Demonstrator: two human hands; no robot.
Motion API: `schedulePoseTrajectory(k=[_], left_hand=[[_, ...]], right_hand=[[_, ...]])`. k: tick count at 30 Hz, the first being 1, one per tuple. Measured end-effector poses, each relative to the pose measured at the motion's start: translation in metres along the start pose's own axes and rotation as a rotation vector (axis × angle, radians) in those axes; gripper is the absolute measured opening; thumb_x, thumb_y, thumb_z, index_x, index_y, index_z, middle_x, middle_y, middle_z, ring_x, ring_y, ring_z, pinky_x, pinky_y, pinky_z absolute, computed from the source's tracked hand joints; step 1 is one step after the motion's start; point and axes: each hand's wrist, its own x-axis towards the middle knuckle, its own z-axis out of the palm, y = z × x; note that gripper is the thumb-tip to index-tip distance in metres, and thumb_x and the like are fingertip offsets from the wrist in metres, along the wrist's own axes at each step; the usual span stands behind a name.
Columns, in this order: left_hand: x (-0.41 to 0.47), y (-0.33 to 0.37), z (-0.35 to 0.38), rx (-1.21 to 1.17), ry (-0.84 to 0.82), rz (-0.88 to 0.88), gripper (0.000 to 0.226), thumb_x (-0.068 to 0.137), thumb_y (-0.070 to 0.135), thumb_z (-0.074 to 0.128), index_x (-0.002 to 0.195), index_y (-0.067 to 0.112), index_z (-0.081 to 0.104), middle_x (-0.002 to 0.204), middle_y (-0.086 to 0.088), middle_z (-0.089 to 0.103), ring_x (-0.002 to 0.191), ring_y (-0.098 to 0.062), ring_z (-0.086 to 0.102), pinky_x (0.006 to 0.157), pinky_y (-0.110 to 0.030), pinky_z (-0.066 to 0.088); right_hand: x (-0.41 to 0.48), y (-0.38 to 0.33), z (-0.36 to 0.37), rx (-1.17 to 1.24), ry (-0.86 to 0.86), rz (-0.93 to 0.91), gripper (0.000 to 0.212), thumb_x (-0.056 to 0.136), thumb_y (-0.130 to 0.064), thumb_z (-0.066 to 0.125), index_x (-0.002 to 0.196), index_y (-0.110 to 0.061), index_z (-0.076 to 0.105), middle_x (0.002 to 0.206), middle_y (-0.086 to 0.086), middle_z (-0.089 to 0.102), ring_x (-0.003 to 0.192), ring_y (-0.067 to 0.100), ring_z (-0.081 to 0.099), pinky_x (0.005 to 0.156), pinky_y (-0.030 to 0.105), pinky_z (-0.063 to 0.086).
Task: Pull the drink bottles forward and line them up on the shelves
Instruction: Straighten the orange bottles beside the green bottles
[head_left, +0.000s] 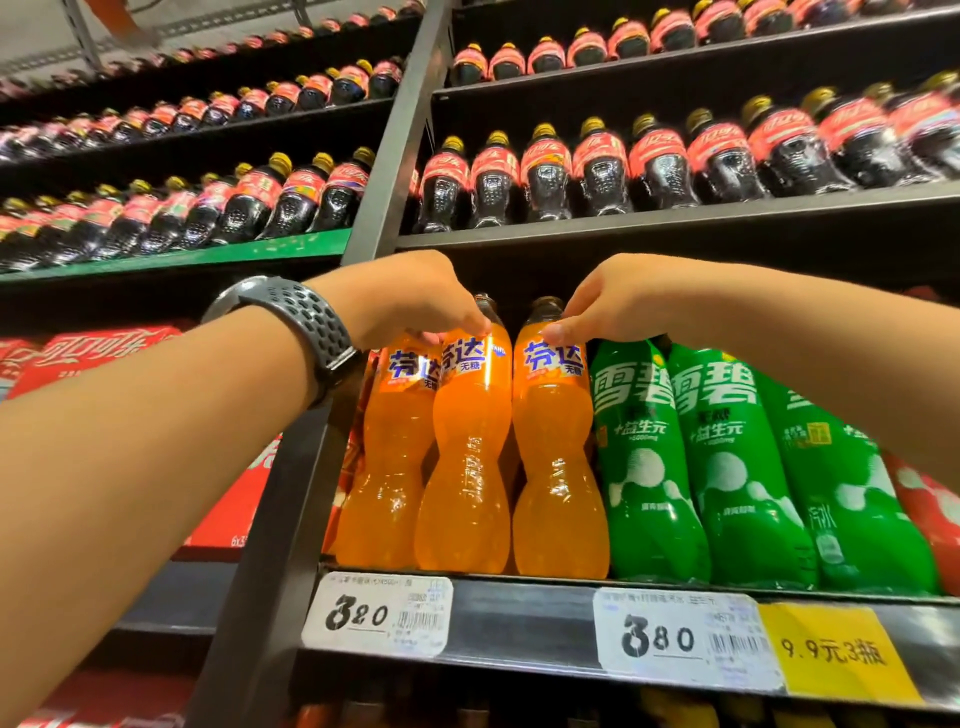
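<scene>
The left hand (410, 301) grips the neck of the middle orange plastic soda bottle (467, 457); the right hand (602, 301) pinches its neighbour orange bottle (558, 467) (beside green plastic bottles (727, 467)) on the black metal shelf (519, 618).

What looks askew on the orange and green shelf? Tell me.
Little stands out. The middle orange bottle sits slightly ahead of the left orange bottle, overlapping it, so that row isn't flush yet. Both hands grip bottle necks. No spills or damage visible.

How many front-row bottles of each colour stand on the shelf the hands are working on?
Orange bottles: 3
Green bottles: 3
Total: 6
The left hand and right hand each grip an orange bottle's neck.
</scene>
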Motion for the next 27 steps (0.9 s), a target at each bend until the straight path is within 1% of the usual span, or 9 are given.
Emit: schedulePoseTrajectory(k=[4, 9, 11, 15, 18, 20, 23, 25, 27], left_hand=[[-0.004, 0.004, 0.003, 0.166, 0.06, 0.039, 0.048, 0.084, 0.041, 0.067, 0.118, 0.007, 0.061, 0.106, -0.007, 0.065, 0.09, -0.019, 0.063, 0.069, -0.028, 0.047], [-0.006, 0.007, 0.0, 0.181, 0.077, 0.045, 0.042, 0.094, 0.037, 0.055, 0.119, 0.004, 0.059, 0.105, -0.008, 0.066, 0.086, -0.019, 0.065, 0.065, -0.027, 0.046], [-0.009, 0.006, -0.009, 0.267, 0.138, 0.1, 0.031, 0.095, 0.024, 0.052, 0.117, 0.006, 0.063, 0.107, -0.01, 0.068, 0.097, -0.024, 0.064, 0.08, -0.034, 0.05], [-0.011, -0.008, -0.023, 0.38, 0.356, 0.22, 0.032, 0.091, 0.015, 0.055, 0.122, 0.017, 0.062, 0.125, -0.007, 0.06, 0.116, -0.024, 0.054, 0.092, -0.033, 0.043], [-0.02, -0.023, -0.019, 0.288, 0.589, 0.43, 0.029, 0.091, 0.015, 0.052, 0.119, 0.014, 0.061, 0.123, -0.006, 0.059, 0.116, -0.021, 0.051, 0.098, -0.03, 0.039], [-0.033, -0.039, -0.017, 0.156, 0.716, 0.501, 0.028, 0.092, 0.011, 0.049, 0.117, 0.012, 0.06, 0.119, -0.003, 0.059, 0.112, -0.016, 0.051, 0.095, -0.018, 0.033], [-0.05, -0.086, -0.015, -0.166, 0.748, 0.26, 0.027, 0.093, 0.004, 0.043, 0.109, 0.016, 0.061, 0.112, -0.002, 0.063, 0.101, -0.017, 0.057, 0.093, -0.023, 0.042], [-0.059, -0.115, -0.009, -0.339, 0.598, 0.055, 0.027, 0.093, -0.002, 0.045, 0.1, 0.018, 0.062, 0.109, -0.008, 0.066, 0.092, -0.021, 0.062, 0.085, -0.028, 0.05], [-0.064, -0.127, -0.003, -0.459, 0.401, 0.022, 0.025, 0.092, -0.002, 0.054, 0.107, 0.014, 0.065, 0.109, -0.006, 0.068, 0.095, -0.019, 0.065, 0.084, -0.028, 0.053]], right_hand=[[0.0, -0.004, 0.0, -0.01, 0.018, 0.037, 0.072, 0.07, -0.071, 0.063, 0.117, -0.016, 0.064, 0.112, 0.006, 0.063, 0.098, 0.025, 0.059, 0.086, 0.037, 0.05], [0.001, -0.004, 0.006, -0.028, 0.025, 0.01, 0.069, 0.072, -0.067, 0.064, 0.113, -0.012, 0.065, 0.108, 0.006, 0.065, 0.097, 0.023, 0.059, 0.083, 0.036, 0.05], [-0.001, -0.004, 0.006, -0.029, 0.08, -0.012, 0.071, 0.074, -0.067, 0.062, 0.116, -0.01, 0.062, 0.111, 0.008, 0.064, 0.1, 0.024, 0.059, 0.086, 0.037, 0.05], [-0.013, -0.016, 0.013, -0.057, 0.308, -0.338, 0.064, 0.081, -0.059, 0.06, 0.13, -0.019, 0.053, 0.128, 0.001, 0.057, 0.119, 0.02, 0.048, 0.096, 0.038, 0.044], [-0.03, -0.037, 0.033, -0.138, 0.312, -0.545, 0.067, 0.078, -0.064, 0.057, 0.131, -0.022, 0.051, 0.133, -0.002, 0.051, 0.124, 0.019, 0.039, 0.1, 0.041, 0.04], [-0.04, -0.047, 0.051, -0.195, 0.313, -0.596, 0.068, 0.079, -0.065, 0.056, 0.132, -0.023, 0.05, 0.136, -0.003, 0.048, 0.127, 0.019, 0.037, 0.104, 0.041, 0.036], [-0.041, -0.051, 0.065, -0.195, 0.327, -0.614, 0.055, 0.086, -0.055, 0.054, 0.132, -0.024, 0.049, 0.138, -0.004, 0.046, 0.13, 0.019, 0.035, 0.104, 0.04, 0.031], [-0.029, -0.055, 0.06, -0.152, 0.341, -0.593, 0.041, 0.091, -0.041, 0.049, 0.129, -0.023, 0.052, 0.137, -0.004, 0.048, 0.129, 0.019, 0.035, 0.104, 0.041, 0.03], [-0.011, -0.063, 0.049, -0.12, 0.296, -0.547, 0.034, 0.093, -0.028, 0.045, 0.125, -0.021, 0.056, 0.132, -0.001, 0.052, 0.126, 0.021, 0.036, 0.102, 0.043, 0.031]])
